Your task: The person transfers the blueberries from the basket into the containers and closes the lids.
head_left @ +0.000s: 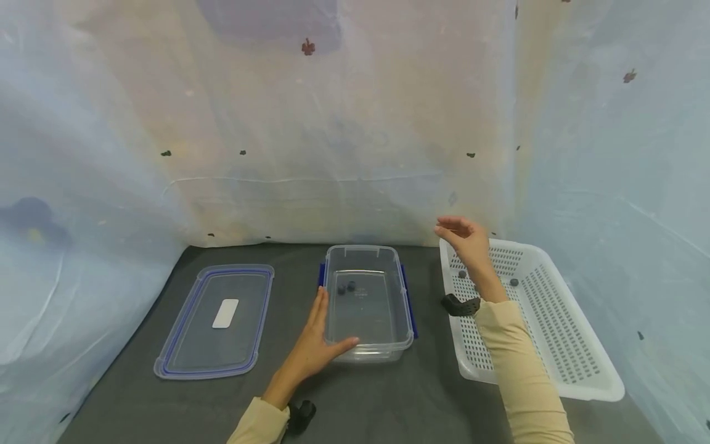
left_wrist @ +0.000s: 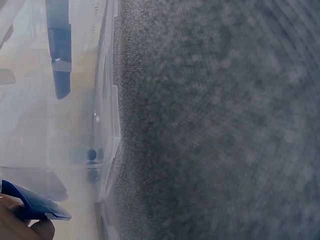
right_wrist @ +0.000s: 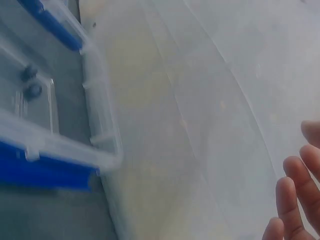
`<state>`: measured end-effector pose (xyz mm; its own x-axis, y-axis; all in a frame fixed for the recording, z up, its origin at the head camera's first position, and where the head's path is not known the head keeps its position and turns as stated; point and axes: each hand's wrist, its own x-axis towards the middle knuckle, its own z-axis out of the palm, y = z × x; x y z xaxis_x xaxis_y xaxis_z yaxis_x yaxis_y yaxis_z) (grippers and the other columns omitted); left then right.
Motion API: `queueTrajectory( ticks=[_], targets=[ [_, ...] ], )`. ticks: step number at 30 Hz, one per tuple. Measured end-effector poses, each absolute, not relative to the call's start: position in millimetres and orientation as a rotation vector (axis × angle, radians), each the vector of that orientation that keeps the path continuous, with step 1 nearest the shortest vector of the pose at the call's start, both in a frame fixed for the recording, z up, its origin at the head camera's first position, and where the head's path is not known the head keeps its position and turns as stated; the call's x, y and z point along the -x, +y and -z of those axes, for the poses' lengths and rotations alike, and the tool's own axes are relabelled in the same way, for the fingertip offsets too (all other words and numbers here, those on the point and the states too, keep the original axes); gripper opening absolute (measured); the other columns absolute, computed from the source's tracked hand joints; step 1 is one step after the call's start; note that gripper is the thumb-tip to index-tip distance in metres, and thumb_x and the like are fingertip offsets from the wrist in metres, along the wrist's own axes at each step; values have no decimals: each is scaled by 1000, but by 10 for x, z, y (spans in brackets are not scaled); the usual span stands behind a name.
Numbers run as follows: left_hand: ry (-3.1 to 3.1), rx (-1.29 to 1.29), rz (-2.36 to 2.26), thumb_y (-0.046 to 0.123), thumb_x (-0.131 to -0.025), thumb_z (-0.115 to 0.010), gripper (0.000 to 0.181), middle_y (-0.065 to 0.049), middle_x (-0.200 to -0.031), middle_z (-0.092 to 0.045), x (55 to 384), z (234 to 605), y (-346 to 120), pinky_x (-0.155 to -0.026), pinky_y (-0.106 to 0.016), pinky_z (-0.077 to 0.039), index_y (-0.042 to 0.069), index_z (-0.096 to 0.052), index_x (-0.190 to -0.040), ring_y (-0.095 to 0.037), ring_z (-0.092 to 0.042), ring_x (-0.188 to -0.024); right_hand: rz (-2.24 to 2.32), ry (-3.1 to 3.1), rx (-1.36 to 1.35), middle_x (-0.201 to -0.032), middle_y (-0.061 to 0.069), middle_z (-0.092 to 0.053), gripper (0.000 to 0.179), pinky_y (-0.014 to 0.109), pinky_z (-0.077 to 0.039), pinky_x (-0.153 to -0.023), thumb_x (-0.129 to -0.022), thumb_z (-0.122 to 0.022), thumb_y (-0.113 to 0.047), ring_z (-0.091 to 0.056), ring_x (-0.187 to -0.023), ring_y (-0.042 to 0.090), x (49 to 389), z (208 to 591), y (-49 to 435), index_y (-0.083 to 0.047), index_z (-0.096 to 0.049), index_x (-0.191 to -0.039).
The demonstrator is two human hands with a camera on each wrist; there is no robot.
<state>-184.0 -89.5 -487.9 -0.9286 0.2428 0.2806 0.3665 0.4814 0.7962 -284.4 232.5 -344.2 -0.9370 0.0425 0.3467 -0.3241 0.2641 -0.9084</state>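
Note:
A clear plastic container (head_left: 368,317) with blue side latches stands upright in the middle of the table. Two small dark blue balls (head_left: 351,286) lie on its floor towards the back. My left hand (head_left: 310,345) touches its left side, fingers straight and thumb along the front left rim. In the left wrist view, fingertips (left_wrist: 44,229) are at a blue latch (left_wrist: 37,205). My right hand (head_left: 465,239) is raised over the far left corner of a white perforated basket (head_left: 540,256), fingers loosely bent, nothing visible in them. Two similar balls (head_left: 514,282) lie in the basket.
A clear lid (head_left: 208,342) with a blue seal and a white label (head_left: 225,313) lies flat on the dark grey table (head_left: 410,394), left of the container. Pale patterned sheeting (head_left: 333,135) rises behind the table and along both sides.

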Motion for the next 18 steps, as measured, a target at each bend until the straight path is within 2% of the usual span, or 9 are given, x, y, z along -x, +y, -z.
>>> queueTrajectory(
  ticks=[5, 9, 13, 18],
  targets=[
    [-2587, 544, 1436, 52, -79, -76, 115, -8, -162, 3, 1848, 4894, -886, -106, -62, -23, 9, -3, -156, -34, -10, -143, -1707, -2190, -160, -97, -11, -68, 34, 28, -43, -83, -89, -74, -22, -60, -96, 10, 2845, 3474, 2579, -2, -67, -116],
    [-2583, 554, 1438, 52, -79, -76, 115, -10, -162, 3, 1851, 4881, -883, -106, -62, -22, 8, -3, -156, -34, -9, -143, -1816, -2128, -52, -96, -13, -67, 29, 27, -43, -77, -88, -74, -23, -58, -97, 9, 2855, 3507, 2734, -8, -69, -113],
    [-2595, 533, 1464, 53, -78, -76, 116, -9, -162, 4, 1835, 4868, -884, -105, -64, -22, 9, -2, -156, -36, -9, -143, -1909, -2085, 36, -106, -8, -66, 35, 31, -41, -85, -88, -75, -23, -55, -103, 10, 2862, 3564, 2847, -5, -67, -117],
    [-2584, 538, 1468, 51, -78, -77, 116, -10, -162, 3, 1842, 4886, -880, -104, -65, -23, 8, -2, -156, -38, -10, -143, -1904, -2078, 152, -104, -9, -65, 24, 36, -38, -89, -89, -74, -21, -54, -102, 9, 2890, 3687, 2998, -12, -69, -110]
  ],
)
